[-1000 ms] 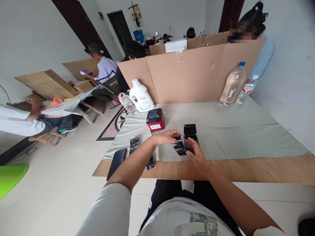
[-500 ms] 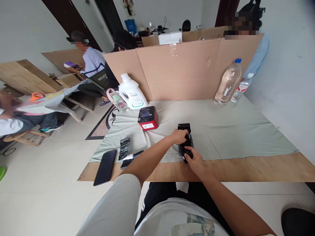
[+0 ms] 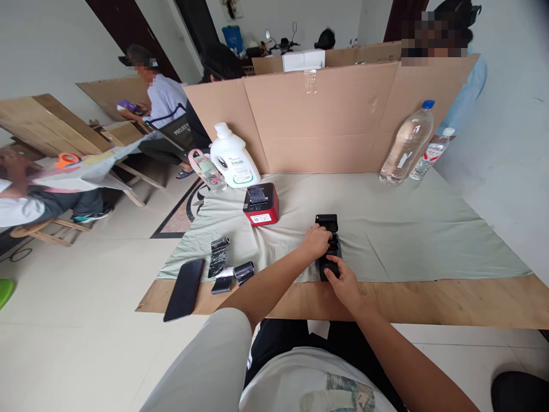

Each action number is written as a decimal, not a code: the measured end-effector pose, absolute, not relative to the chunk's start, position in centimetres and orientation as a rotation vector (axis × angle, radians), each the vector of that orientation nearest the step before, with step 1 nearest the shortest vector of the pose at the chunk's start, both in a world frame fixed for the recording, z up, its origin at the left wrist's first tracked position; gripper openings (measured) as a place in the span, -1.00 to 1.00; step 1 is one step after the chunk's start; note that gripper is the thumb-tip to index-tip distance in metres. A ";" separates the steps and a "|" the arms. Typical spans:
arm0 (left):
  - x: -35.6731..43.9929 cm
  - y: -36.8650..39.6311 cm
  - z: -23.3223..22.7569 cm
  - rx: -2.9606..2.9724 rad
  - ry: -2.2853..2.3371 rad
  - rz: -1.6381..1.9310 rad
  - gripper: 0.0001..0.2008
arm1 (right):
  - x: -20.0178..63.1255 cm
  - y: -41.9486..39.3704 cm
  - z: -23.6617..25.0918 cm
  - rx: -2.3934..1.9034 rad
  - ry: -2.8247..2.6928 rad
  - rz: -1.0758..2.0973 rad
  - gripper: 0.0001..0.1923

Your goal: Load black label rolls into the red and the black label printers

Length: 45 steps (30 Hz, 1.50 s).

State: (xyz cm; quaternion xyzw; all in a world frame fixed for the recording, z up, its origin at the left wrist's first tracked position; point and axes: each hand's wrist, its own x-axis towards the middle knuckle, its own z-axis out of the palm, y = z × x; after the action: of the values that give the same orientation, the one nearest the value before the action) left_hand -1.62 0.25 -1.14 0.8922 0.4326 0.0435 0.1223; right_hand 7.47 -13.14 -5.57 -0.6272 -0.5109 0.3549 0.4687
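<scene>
A small black device point(image 3: 326, 220) lies lengthwise on the cloth before me, its far part looking like a raised lid. My left hand point(image 3: 316, 242) is closed on its middle, with curled fingertips partly hidden behind the knuckles. Around the near end, my right hand point(image 3: 343, 282) has its thumb and fingers pressed against the black casing. What lies inside the device under my fingers is too dark and covered to make out. Left of my forearm are a strip of shiny black film point(image 3: 218, 257) on a roll and a second dark film roll point(image 3: 244, 272).
A red and black box point(image 3: 262, 214) with a label stands left of centre. Behind it are a white jug point(image 3: 238, 163) and a pink-lidded bottle point(image 3: 210, 174). A phone point(image 3: 184, 289) lies front left. Two water bottles point(image 3: 407, 146) lean near a cardboard screen point(image 3: 317, 126). People sit beyond.
My left fingers have curled in and sit a little lower on the device. My right hand keeps its hold. The view has shifted slightly, and more of the second film roll shows.
</scene>
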 end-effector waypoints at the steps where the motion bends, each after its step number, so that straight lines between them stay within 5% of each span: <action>1: -1.6 0.2 -1.2 2.608 1.276 0.136 -0.86 | 7.5 -13.1 -5.6 -1.538 -1.248 0.867 -0.62; 6: -2.0 0.3 -1.1 2.564 1.288 0.255 -0.85 | 7.8 -12.9 -5.7 -1.518 -1.164 0.908 -0.59; 11: -3.4 1.9 -0.6 2.308 1.410 0.780 -0.68 | 8.3 -12.7 -5.6 -1.559 -1.165 0.946 -0.55; 15: -4.1 2.9 -1.2 2.163 1.201 0.745 -0.57 | 8.4 -12.6 -5.7 -1.568 -1.173 0.918 -0.56; 27: -5.8 -2.9 -3.8 2.293 0.926 0.790 -0.68 | 8.0 -12.9 -5.6 -1.524 -1.136 0.986 -0.56; 34: -5.0 -5.0 -4.6 2.554 1.069 0.807 -0.63 | 9.6 -11.8 -4.1 -1.662 -1.616 0.155 -0.56; 45: -4.0 -6.1 -7.0 2.728 1.229 0.889 -0.57 | 9.0 -10.4 -7.5 -1.650 -1.845 -0.242 -0.58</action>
State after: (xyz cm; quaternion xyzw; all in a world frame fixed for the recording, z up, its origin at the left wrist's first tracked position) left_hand -4.00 -6.13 -7.03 0.8739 0.3937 0.2849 0.0102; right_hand 9.02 -10.40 -7.49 -0.6281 -0.7025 -0.0921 0.3216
